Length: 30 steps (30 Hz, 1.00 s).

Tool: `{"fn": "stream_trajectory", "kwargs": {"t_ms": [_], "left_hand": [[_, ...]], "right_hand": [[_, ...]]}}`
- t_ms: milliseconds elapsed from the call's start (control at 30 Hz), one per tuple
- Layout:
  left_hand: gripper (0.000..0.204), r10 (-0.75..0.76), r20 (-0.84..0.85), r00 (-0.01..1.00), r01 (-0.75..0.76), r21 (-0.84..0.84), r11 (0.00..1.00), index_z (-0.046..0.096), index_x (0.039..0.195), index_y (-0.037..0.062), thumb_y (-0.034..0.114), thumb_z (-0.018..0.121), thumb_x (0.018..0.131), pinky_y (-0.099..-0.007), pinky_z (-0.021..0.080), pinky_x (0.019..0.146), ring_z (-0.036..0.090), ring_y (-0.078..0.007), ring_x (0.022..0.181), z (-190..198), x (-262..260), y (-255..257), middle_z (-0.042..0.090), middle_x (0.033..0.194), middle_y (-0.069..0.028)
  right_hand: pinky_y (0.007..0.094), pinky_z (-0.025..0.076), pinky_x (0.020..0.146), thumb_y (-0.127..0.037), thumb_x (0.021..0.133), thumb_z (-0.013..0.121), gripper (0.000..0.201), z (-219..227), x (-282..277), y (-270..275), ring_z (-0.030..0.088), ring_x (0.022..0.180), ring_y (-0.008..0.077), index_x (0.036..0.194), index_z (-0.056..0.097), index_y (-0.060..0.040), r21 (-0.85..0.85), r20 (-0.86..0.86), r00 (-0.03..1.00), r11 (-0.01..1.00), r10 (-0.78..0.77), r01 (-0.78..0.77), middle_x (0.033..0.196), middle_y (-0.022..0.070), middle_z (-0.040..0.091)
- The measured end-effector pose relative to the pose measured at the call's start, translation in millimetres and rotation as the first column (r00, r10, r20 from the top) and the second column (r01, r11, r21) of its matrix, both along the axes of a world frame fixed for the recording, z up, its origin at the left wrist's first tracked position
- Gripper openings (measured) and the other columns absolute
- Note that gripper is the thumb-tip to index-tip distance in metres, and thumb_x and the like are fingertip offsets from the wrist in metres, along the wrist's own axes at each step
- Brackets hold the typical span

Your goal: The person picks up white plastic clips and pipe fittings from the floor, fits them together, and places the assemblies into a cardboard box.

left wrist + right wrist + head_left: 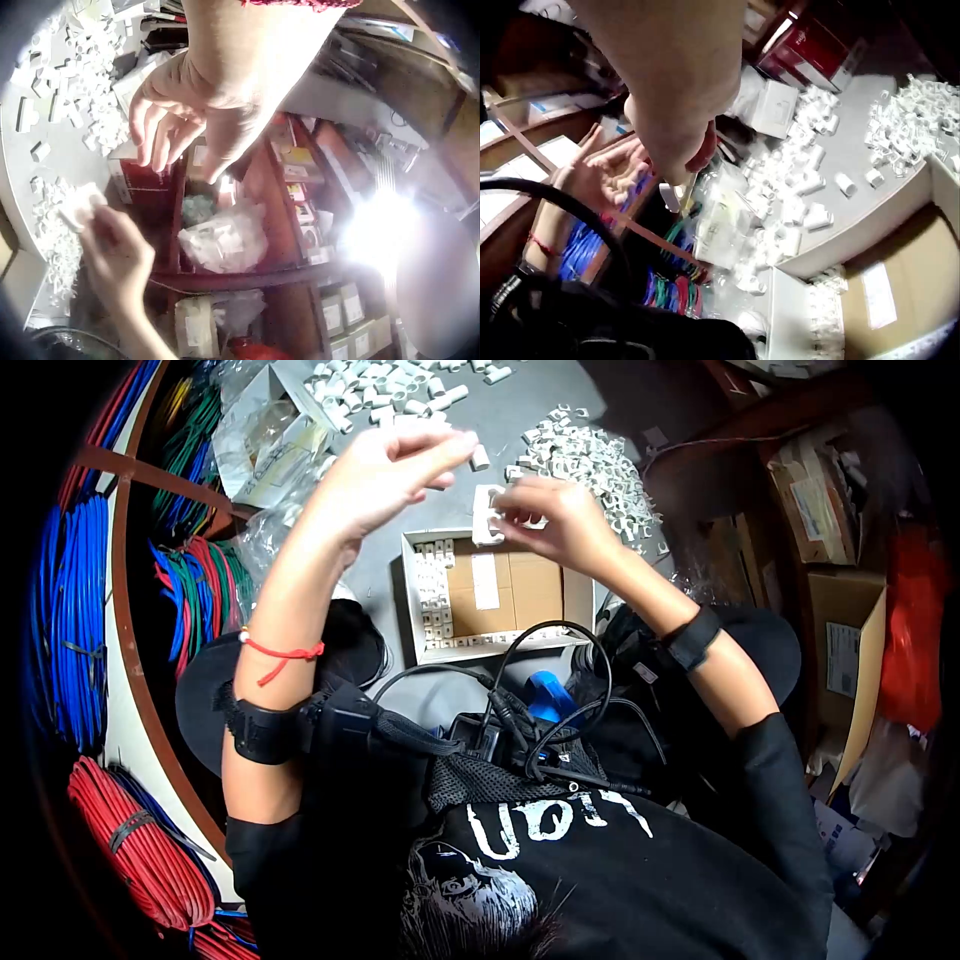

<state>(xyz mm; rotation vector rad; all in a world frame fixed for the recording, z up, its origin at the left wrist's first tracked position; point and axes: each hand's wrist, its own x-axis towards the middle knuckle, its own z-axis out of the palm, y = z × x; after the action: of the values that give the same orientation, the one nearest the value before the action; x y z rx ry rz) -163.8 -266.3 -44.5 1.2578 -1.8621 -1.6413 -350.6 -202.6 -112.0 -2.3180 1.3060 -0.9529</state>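
Observation:
My right hand (572, 525) pinches a short row of white plastic clips (486, 516) just above the far edge of an open cardboard box (410, 595). The left wrist view also shows the white clips (81, 207) at that hand's fingertips. My left hand (385, 478) is raised to the left of them, its fingers loosely bent with nothing between them. Inside the box, white clips (434, 575) stand in rows along the left and near walls. A paper label (485, 581) lies on the brown cardboard bottom.
Loose white clips (590, 465) are heaped beyond the box on the right. White tubular fittings (385, 390) lie scattered at the far left. Coiled blue cable (75, 620) and red cable (140, 845) fill the left side. Cartons (845, 660) stand at the right. A black cable (505, 670) loops before my body.

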Motion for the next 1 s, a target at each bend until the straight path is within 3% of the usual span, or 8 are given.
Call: {"fn": "stream_trajectory", "kwargs": {"t_ms": [133, 300, 400, 467, 600, 767, 867, 1000], "left_hand": [[0.038, 0.032, -0.1, 0.994, -0.045, -0.126, 0.991, 0.055, 0.103, 0.0059, 0.035, 0.053, 0.078, -0.0173, 0.039, 0.071, 0.054, -0.0066, 0.084, 14.6, 22.3, -9.1, 0.058, 0.096, -0.0042], [0.034, 0.187, -0.105, 0.977, -0.201, -0.138, 0.97, 0.056, 0.101, 0.0061, 0.032, 0.052, 0.079, -0.0166, 0.037, 0.069, 0.053, -0.0054, 0.078, 33.0, 36.6, -2.9, 0.059, 0.088, -0.0021], [0.029, 0.175, 0.082, 0.981, -0.15, -0.247, 0.957, 0.056, 0.099, 0.0071, 0.028, 0.048, 0.081, -0.0168, 0.036, 0.069, 0.053, -0.0049, 0.078, 31.6, 47.5, -7.7, 0.059, 0.088, -0.0009], [0.029, 0.239, 0.124, 0.963, -0.214, -0.183, 0.96, 0.056, 0.098, 0.0068, 0.028, 0.046, 0.081, -0.0177, 0.035, 0.069, 0.051, -0.005, 0.079, 32.4, 48.1, -5.4, 0.057, 0.084, 0.0005], [0.03, 0.22, 0.008, 0.976, -0.211, -0.238, 0.948, 0.055, 0.098, 0.0064, 0.027, 0.045, 0.079, -0.0176, 0.032, 0.067, 0.05, -0.005, 0.077, 13.4, 60.7, -9.7, 0.055, 0.081, 0.0015], [0.03, 0.264, -0.018, 0.964, -0.265, -0.001, 0.964, 0.055, 0.097, 0.0045, 0.026, 0.044, 0.078, -0.0169, 0.032, 0.066, 0.05, -0.0052, 0.076, 17.5, 56.0, -12.8, 0.055, 0.08, 0.0015], [0.03, 0.181, 0.023, 0.983, -0.17, -0.25, 0.953, 0.055, 0.096, 0.0036, 0.025, 0.045, 0.078, -0.0159, 0.033, 0.066, 0.05, -0.0057, 0.075, 5.5, 67.2, -12.7, 0.054, 0.079, 0.0], [0.03, 0.223, 0.071, 0.972, -0.204, -0.207, 0.957, 0.056, 0.094, 0.0036, 0.026, 0.046, 0.078, -0.0163, 0.034, 0.066, 0.051, -0.0063, 0.076, 6.8, 65.2, -11.6, 0.055, 0.08, -0.0014]], "right_hand": [[0.0327, 0.045, 0.055, -0.011, 0.067, 0.059, 0.012, -91.9, 7.2, -5.2, 0.054, 0.061, 0.0256, 0.077, 0.057, -0.005, 0.192, -0.23, 0.953, 0.969, 0.198, -0.155, 0.068, 0.0085, 0.053], [0.0344, 0.046, 0.054, -0.018, 0.071, 0.055, 0.014, -198.2, 25.3, 1.9, 0.055, 0.064, 0.0252, 0.08, 0.056, -0.0068, 0.296, -0.32, 0.919, 0.946, 0.229, -0.133, 0.07, 0.0078, 0.053], [0.0345, 0.046, 0.052, -0.019, 0.072, 0.052, 0.015, -235.6, 35.1, 10.2, 0.056, 0.059, 0.025, 0.074, 0.051, -0.005, 0.393, -0.425, 0.865, 0.915, 0.266, -0.088, 0.07, 0.0076, 0.054], [0.0336, 0.047, 0.051, -0.018, 0.071, 0.052, 0.014, -259.8, 40.1, 17.4, 0.056, 0.057, 0.0234, 0.073, 0.05, -0.0052, 0.314, -0.407, 0.882, 0.943, 0.237, -0.108, 0.067, 0.0073, 0.053], [0.0308, 0.047, 0.052, -0.017, 0.069, 0.053, 0.011, -272.6, 52.4, 19.3, 0.056, 0.059, 0.0213, 0.07, 0.049, -0.0058, 0.328, -0.47, 0.86, 0.944, 0.199, -0.039, 0.066, 0.0068, 0.053], [0.0313, 0.047, 0.052, -0.017, 0.07, 0.053, 0.012, -268.7, 64.3, 7.0, 0.056, 0.06, 0.0215, 0.065, 0.049, -0.0068, 0.296, -0.382, 0.92, 0.955, 0.09, 0.03, 0.066, 0.0065, 0.053], [0.0328, 0.046, 0.054, -0.018, 0.072, 0.052, 0.011, -278.7, 64.0, 4.9, 0.056, 0.061, 0.0236, 0.074, 0.055, -0.007, 0.355, -0.434, 0.897, 0.931, 0.082, 0.087, 0.069, 0.0069, 0.055], [0.0337, 0.046, 0.055, -0.018, 0.073, 0.052, 0.013, -281.3, 62.5, 4.6, 0.056, 0.061, 0.0246, 0.077, 0.056, -0.0068, 0.402, -0.423, 0.903, 0.908, 0.072, 0.116, 0.07, 0.0078, 0.055]]}}
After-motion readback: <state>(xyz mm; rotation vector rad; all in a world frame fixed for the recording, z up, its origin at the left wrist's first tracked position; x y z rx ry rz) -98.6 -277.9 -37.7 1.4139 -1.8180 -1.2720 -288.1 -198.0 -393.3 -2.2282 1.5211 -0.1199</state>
